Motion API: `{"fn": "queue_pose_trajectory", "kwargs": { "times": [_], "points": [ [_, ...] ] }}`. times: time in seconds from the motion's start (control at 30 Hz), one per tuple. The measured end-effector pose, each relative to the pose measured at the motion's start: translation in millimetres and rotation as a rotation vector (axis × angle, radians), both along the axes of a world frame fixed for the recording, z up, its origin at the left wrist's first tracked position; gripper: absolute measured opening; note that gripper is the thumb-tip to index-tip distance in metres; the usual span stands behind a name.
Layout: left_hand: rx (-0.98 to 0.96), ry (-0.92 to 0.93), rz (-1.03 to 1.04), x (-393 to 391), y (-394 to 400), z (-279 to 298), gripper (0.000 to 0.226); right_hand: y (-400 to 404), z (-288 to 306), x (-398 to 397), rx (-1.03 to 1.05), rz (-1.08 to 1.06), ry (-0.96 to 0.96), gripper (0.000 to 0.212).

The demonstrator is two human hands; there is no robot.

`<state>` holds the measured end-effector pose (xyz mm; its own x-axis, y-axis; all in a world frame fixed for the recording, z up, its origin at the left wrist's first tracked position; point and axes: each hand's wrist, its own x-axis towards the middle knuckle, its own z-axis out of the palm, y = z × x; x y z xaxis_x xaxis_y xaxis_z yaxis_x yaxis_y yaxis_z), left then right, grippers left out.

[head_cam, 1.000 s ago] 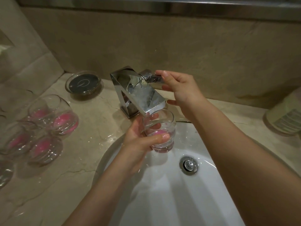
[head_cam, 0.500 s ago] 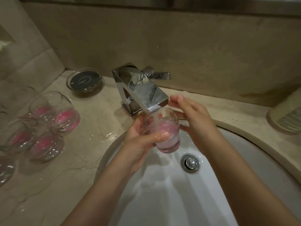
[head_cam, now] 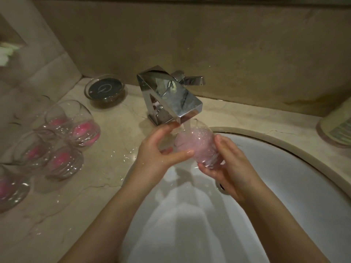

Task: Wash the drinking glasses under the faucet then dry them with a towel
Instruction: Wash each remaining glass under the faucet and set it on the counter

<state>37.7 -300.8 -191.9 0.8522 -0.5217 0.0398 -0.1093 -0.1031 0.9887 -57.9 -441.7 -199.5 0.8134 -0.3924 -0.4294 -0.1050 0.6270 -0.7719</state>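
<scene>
Under the faucet (head_cam: 171, 99), hands grip a water-filled glass (head_cam: 195, 145).

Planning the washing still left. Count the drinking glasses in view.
6 glasses: one held by left hand and right hand under the faucet, five on the counter at left. More may lie beyond the left edge.

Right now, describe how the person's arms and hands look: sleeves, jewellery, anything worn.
Both forearms are bare as far as the frame shows, with no sleeve in view. The left hand and right hand wear no gloves, and no ring, watch or bracelet shows. The fingers glisten with water droplets. Nails look short and unpainted.
</scene>
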Motion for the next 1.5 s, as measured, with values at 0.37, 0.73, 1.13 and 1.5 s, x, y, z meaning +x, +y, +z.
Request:
{"fn": "queue_pose_trajectory", "kwargs": {
  "times": [0.37, 0.73, 1.13, 1.5],
  "points": [
    [0.024, 0.368, -0.375, 3, -11, 10, 0.027, -5, 10, 3, -0.327, 0.108, 0.012, 0.046],
    [-0.072, 0.525, -0.251, -2, -19, 13, 0.015, -21, 16, 5, -0.234, 0.239, 0.051, 0.024],
    [-0.054, 0.548, -0.248, -1, -23, 19, 0.016, -25, 20, -1, -0.262, 0.269, 0.085, 0.029],
    [-0.025, 0.582, -0.215, -10, -29, 17, 0.014, -26, 14, -8, -0.258, 0.282, 0.112, 0.038]
  ]
}}
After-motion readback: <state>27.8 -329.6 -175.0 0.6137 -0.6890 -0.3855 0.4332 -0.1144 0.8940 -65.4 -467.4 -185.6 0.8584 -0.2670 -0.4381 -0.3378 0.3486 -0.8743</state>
